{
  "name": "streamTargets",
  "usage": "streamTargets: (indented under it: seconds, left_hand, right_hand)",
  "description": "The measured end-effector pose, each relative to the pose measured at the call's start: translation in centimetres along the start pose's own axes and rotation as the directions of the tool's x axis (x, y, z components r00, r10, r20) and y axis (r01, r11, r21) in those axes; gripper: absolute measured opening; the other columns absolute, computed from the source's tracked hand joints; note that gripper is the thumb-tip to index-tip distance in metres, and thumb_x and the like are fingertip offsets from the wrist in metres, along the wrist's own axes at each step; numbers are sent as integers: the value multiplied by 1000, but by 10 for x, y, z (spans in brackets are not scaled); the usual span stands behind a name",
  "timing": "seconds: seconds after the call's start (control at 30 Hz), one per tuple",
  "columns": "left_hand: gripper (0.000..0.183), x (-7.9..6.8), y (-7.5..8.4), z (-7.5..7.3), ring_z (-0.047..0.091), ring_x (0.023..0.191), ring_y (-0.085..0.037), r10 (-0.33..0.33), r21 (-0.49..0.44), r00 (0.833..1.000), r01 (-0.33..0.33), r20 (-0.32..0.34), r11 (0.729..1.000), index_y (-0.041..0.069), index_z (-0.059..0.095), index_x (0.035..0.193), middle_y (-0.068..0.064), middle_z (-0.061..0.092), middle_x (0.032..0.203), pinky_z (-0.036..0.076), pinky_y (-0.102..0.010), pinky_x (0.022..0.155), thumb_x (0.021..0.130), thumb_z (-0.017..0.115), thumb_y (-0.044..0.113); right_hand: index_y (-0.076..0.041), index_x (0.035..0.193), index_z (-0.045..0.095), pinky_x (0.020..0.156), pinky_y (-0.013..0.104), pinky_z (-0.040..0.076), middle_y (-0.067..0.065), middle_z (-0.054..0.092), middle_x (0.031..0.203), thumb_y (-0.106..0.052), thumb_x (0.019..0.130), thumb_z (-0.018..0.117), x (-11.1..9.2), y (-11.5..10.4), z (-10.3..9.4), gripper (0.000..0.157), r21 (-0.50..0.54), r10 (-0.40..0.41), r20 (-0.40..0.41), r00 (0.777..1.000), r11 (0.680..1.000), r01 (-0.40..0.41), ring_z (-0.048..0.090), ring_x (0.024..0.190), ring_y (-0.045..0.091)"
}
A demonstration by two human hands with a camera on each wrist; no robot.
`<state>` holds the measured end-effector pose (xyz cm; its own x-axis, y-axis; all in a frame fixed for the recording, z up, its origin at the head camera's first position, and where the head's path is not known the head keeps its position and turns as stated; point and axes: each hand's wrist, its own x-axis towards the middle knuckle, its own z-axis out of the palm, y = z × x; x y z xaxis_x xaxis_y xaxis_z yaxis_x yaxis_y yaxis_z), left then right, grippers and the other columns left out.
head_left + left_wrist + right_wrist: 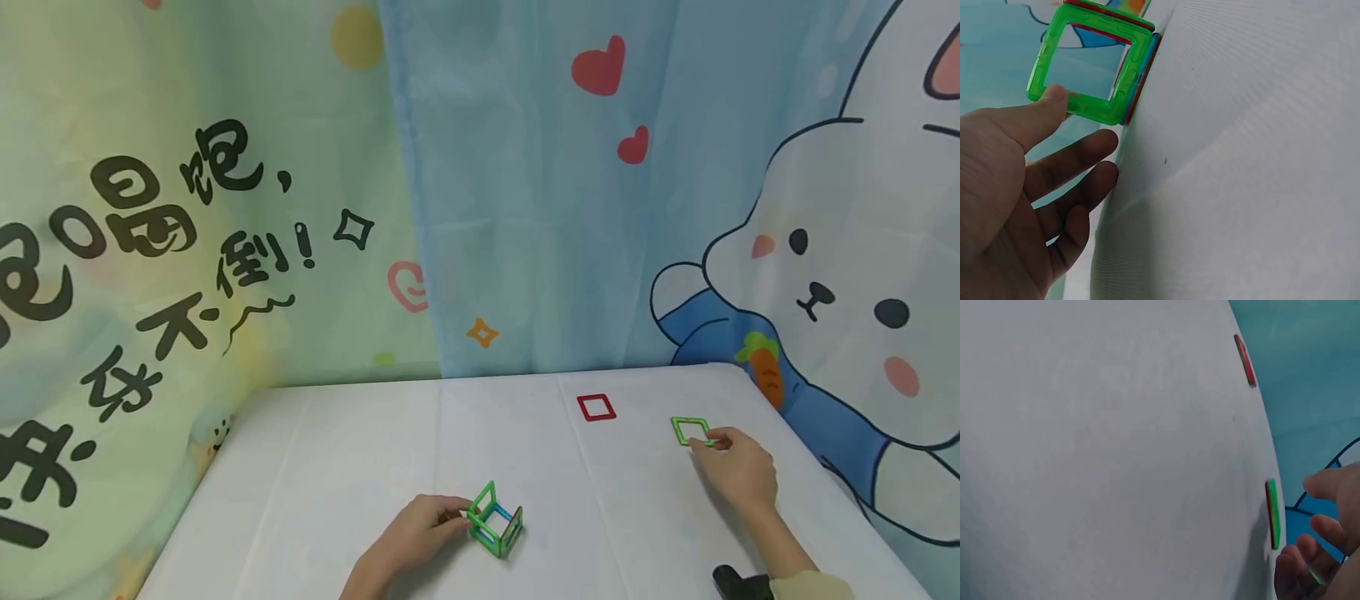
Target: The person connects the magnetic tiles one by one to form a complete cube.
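My left hand (pixel 426 527) pinches one side of a small structure of square magnetic tiles (pixel 498 550). In the left wrist view the thumb lies on a green see-through frame tile (pixel 1121 94), with red and blue tile edges behind it; the other fingers are loosely bent below. Over on the right, my right hand (pixel 738 471) reaches to a single green square tile (pixel 692 420) lying flat. From the right wrist, its thumb and fingers (pixel 1322 485) appear spread beside the green tile (pixel 1274 514); whether they touch it is unclear.
A red square tile (pixel 597 407) lies flat near the table's back edge, left of the green one. White cloth covers the table (pixel 337 467). Behind it hangs a printed curtain (pixel 525 250), and a black object (pixel 738 583) is at the right sleeve.
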<state>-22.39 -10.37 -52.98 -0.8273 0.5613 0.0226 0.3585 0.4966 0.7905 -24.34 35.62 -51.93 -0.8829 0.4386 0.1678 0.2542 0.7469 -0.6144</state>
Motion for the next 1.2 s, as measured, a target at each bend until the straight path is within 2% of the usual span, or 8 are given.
streamTargets:
  seconds: [0.27, 0.43, 0.57, 0.8, 1.2]
  left_hand:
    - [24, 0, 1, 5, 56, 67, -2, 17, -38, 1000, -18, -12, 999, 12, 74, 111, 15, 66, 82, 47, -22, 61, 91, 69, 24]
    - [24, 0, 1, 10, 55, 66, -2, 5, -39, 1000, -5, -6, 999, 11, 74, 110, 15, 65, 81, 47, -22, 60, 91, 69, 25]
    - [24, -1, 3, 12, 55, 66, -2, 1, -25, 1000, -1, -2, 1000, 11, 73, 110, 15, 64, 80, 47, -22, 60, 91, 69, 26]
    - [23, -2, 6, 13, 55, 65, -3, -30, -25, 1000, 30, -4, 999, 12, 73, 109, 16, 63, 79, 47, -23, 59, 91, 69, 26]
    - [21, -3, 8, 17, 53, 64, -1, -9, -18, 1000, 9, -2, 1000, 14, 74, 107, 16, 62, 77, 46, -22, 60, 91, 70, 26]
  right_hand:
    - [15, 122, 50, 74, 53, 43, 35, 55, 111, -50, 82, 72, 16, 13, 1, 79, -80, 100, 104, 990, 993, -92, 54, 95, 48]
    - [16, 125, 47, 77, 54, 43, 35, 54, 113, -56, 79, 72, 18, 14, 3, 88, -113, 159, 141, 977, 983, -143, 52, 97, 48]
    - [16, 125, 48, 78, 55, 42, 36, 52, 117, -55, 80, 71, 18, 11, 4, 88, -122, 171, 153, 973, 981, -153, 51, 100, 49]
    - [17, 125, 48, 76, 54, 43, 37, 52, 117, -56, 80, 70, 17, 6, 2, 88, -123, 138, 163, 977, 985, -119, 52, 99, 50]
    - [18, 121, 48, 74, 53, 44, 37, 53, 112, -40, 83, 71, 18, 2, 5, 73, -142, 134, 122, 983, 983, -117, 53, 96, 49]
